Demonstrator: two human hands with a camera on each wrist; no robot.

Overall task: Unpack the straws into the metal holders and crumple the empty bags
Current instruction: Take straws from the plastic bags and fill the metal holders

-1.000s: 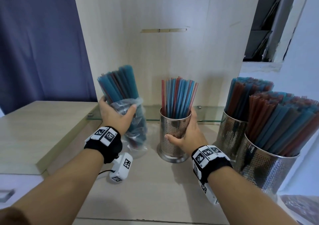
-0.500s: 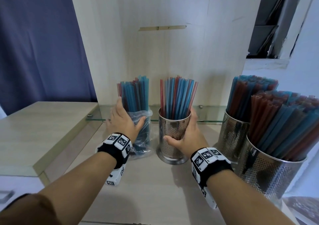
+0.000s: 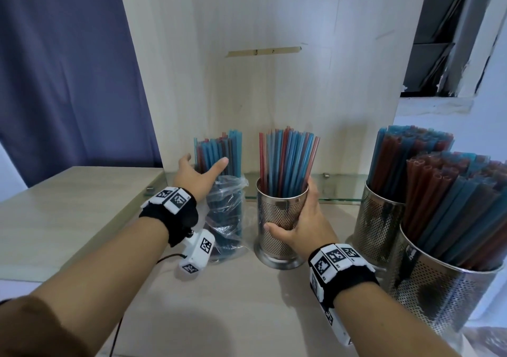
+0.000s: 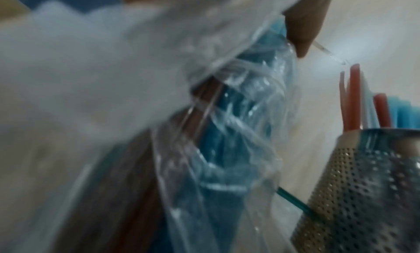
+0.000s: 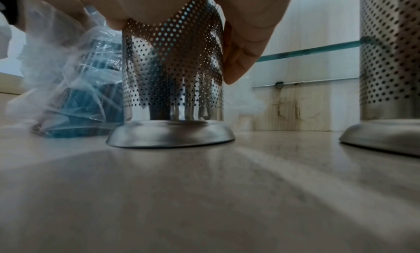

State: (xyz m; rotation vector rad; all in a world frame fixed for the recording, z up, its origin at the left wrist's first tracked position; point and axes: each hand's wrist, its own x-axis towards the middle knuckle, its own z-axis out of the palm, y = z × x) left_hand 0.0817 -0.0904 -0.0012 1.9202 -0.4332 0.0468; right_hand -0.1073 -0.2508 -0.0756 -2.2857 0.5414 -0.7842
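A clear plastic bag (image 3: 226, 214) of blue and red straws (image 3: 216, 151) stands upright on the wooden table (image 3: 233, 302), left of a perforated metal holder (image 3: 279, 219). My left hand (image 3: 205, 164) is spread open in front of the straws above the bag's mouth; whether it touches them I cannot tell. In the left wrist view the bag (image 4: 227, 131) fills the frame, blurred. My right hand (image 3: 301, 219) grips the holder's wall, which holds a loose bunch of straws (image 3: 288, 159). The right wrist view shows that holder (image 5: 172, 77) resting flat on its base, with the bag (image 5: 68, 86) beside it.
Two more metal holders (image 3: 375, 219) (image 3: 444, 296) packed with straws stand at the right, close to my right forearm. A wooden panel (image 3: 274, 82) rises behind everything, with a glass strip (image 3: 337, 186) at its foot. A lower wooden surface (image 3: 68, 200) lies at the left.
My left hand brought the bag of straws rightward and down, stood it beside the middle holder, and opened its fingers off the bag. My right hand has stayed on the holder.
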